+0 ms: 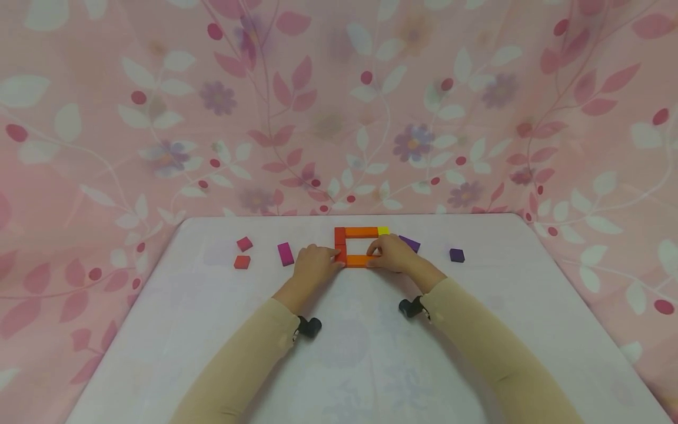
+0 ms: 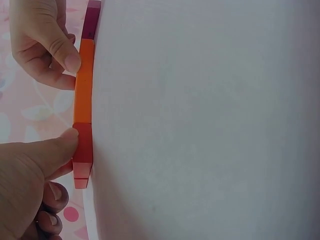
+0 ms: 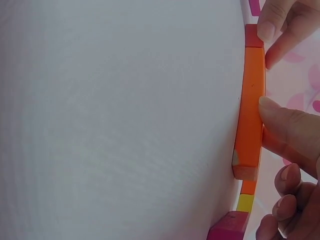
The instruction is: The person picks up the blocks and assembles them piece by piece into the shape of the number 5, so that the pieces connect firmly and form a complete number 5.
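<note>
Wooden blocks form an open rectangle at the back of the table. Two red blocks make its left side, the far one (image 1: 340, 235) in line with the near one (image 1: 341, 257). My left hand (image 1: 316, 263) pinches the near red block between thumb and fingers. Against that block's end lies the near orange block (image 3: 251, 110), which my right hand (image 1: 393, 253) pinches towards its right end. The far side is another orange block (image 1: 362, 232), with a yellow block (image 1: 384, 231) at its right end. My right hand hides part of the rectangle's right side.
Left of the rectangle lie a magenta block (image 1: 285, 254), a pink block (image 1: 244, 243) and a coral block (image 1: 242, 262). To the right are a purple block (image 1: 409, 244) and a dark purple block (image 1: 457, 255). Flowered cloth (image 1: 328, 118) hangs behind the white table (image 1: 349, 353).
</note>
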Tool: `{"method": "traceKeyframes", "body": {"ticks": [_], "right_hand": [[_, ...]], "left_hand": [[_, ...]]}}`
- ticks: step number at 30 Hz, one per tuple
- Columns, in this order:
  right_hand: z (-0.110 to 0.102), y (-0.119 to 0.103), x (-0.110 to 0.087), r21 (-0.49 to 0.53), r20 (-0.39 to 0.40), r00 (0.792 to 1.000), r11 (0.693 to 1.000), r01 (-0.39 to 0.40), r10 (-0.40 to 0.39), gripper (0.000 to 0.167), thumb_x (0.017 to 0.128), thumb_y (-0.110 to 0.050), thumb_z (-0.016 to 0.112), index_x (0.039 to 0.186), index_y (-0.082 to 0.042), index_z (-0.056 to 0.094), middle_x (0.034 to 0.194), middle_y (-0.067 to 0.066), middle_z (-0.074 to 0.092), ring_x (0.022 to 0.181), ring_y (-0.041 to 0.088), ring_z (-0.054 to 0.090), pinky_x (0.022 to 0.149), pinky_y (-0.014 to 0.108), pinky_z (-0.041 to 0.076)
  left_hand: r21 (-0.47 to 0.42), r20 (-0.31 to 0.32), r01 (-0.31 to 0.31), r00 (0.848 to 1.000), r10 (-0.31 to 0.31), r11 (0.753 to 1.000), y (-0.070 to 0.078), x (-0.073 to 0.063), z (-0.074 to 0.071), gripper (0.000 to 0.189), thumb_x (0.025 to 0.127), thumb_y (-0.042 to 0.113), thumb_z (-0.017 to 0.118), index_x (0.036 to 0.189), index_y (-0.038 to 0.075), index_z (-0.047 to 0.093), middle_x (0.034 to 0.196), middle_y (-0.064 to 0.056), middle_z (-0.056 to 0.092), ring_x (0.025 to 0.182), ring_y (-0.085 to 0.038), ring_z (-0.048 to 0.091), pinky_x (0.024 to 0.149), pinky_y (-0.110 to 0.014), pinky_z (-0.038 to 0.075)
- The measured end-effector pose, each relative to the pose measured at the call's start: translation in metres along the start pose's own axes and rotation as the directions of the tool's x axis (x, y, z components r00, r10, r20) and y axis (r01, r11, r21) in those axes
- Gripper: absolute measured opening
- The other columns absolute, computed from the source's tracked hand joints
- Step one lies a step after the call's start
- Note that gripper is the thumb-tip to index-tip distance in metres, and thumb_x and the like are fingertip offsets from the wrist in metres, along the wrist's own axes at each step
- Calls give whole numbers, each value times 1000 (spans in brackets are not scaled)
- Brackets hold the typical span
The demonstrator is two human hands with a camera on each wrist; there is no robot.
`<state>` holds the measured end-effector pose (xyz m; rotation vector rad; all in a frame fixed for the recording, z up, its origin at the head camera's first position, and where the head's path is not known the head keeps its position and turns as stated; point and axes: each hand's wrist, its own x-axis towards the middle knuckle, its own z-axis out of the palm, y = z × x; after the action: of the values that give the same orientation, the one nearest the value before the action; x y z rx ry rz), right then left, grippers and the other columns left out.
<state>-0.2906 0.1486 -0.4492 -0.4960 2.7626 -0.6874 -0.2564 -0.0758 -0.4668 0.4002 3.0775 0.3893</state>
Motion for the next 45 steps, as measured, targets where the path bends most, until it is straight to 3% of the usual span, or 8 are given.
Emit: {"method": "traceKeyframes", "body": {"ticks": [8, 45], "right_hand": [[0, -1, -1, -9, -5, 1000, 1000, 2, -2, 21, 87, -29, 80, 104, -17, 78, 96, 0, 68, 98, 24, 53, 91, 41, 46], [-3, 1, -3, 7, -9, 1000, 1000, -1, 1, 23, 85, -27, 82, 103, -13, 77, 92, -1, 68, 93, 24, 52, 88, 39, 45]], "left_hand": [[6, 5, 21, 1000, -21, 1000, 2, -1, -1, 47, 91, 45, 71, 132, 22, 68, 117, -3, 73, 95, -26, 56, 91, -41, 45], [2, 10, 10, 1000, -10, 1000, 2, 1, -2, 46, 92, 44, 71, 132, 22, 68, 118, -3, 72, 99, -26, 58, 94, -41, 45]]}}
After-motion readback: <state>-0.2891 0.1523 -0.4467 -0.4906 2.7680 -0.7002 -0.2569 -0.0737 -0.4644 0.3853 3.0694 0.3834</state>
